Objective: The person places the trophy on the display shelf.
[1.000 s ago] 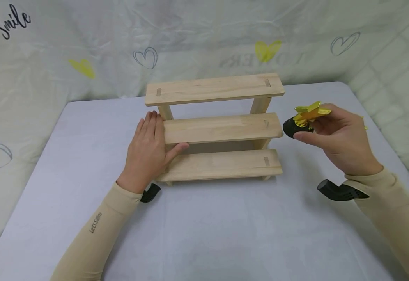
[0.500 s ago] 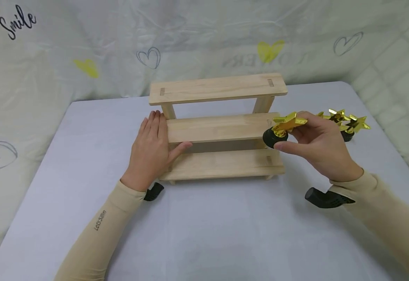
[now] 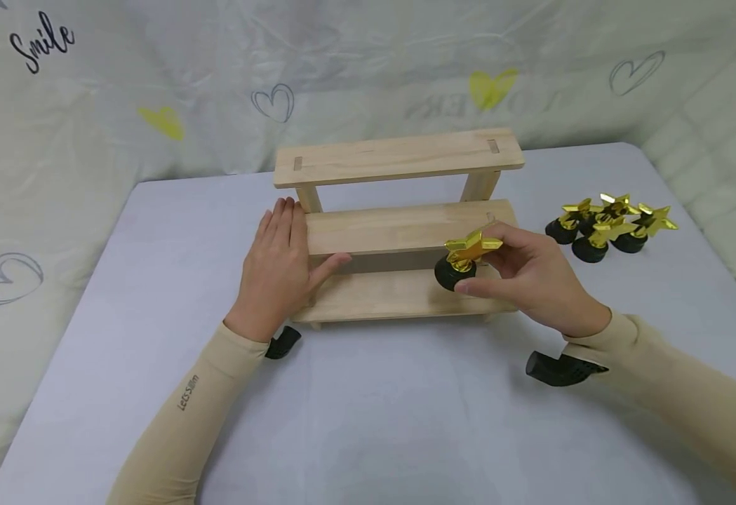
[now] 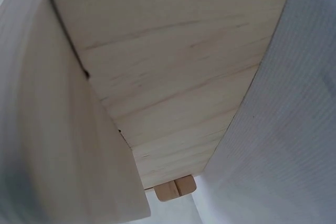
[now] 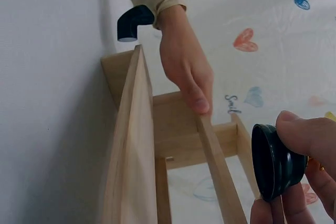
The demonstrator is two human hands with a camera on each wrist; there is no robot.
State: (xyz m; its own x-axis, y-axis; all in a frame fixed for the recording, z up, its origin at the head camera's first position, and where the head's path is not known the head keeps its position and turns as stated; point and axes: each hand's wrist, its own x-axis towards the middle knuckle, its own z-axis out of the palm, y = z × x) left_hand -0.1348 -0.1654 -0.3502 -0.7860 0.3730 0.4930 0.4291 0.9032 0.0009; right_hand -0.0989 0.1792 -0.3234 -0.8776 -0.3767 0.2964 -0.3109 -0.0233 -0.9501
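Note:
A three-tier wooden shelf (image 3: 368,231) stands on the white table. My left hand (image 3: 276,270) rests along its left side, fingers straight, the thumb at the front edge of the middle board. My right hand (image 3: 532,277) pinches a small gold star trophy (image 3: 469,249) with a round black base, between thumb and fingers. The trophy is tilted a little and appears above the bottom board (image 3: 380,294); whether it touches the board cannot be told. In the right wrist view the hollow underside of the black base (image 5: 270,163) shows. The left wrist view holds only the shelf's wood (image 4: 173,77) and cloth.
Several more gold star trophies (image 3: 595,242) with black bases stand in a group on the table, right of the shelf. A pale curtain (image 3: 355,56) with printed hearts hangs behind the table. Black wrist devices (image 3: 563,368) sit below both wrists.
My right hand has carried the star trophy leftward and downward, from right of the shelf to over the bottom board. The other trophies have come into full view. My left hand stays on the shelf.

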